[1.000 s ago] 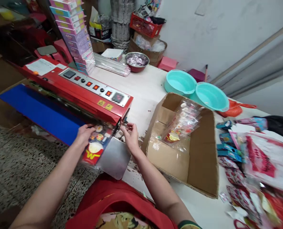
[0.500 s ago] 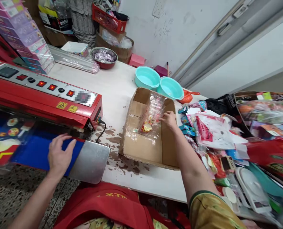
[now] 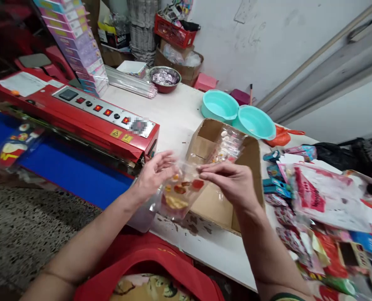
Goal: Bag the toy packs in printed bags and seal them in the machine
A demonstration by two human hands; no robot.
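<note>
"Two hands are up. What does the right hand (image 3: 231, 179) have?"

"It pinches the top of a clear bag (image 3: 176, 200) with bright food shapes."

"And the left hand (image 3: 156, 173)?"

"Its fingers are bent, by the bag's other side. It's blurry, so I can't tell if they grip it."

"Where's the bag?"

"Between both hands, hanging below the fingers. More bags (image 3: 225, 146) lie past the right hand, in a brown box (image 3: 209, 205)."

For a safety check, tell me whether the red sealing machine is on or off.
Seemingly on: the sealing machine has lit red switches on its panel. Whether its blue belt is running, I cannot tell.
</note>
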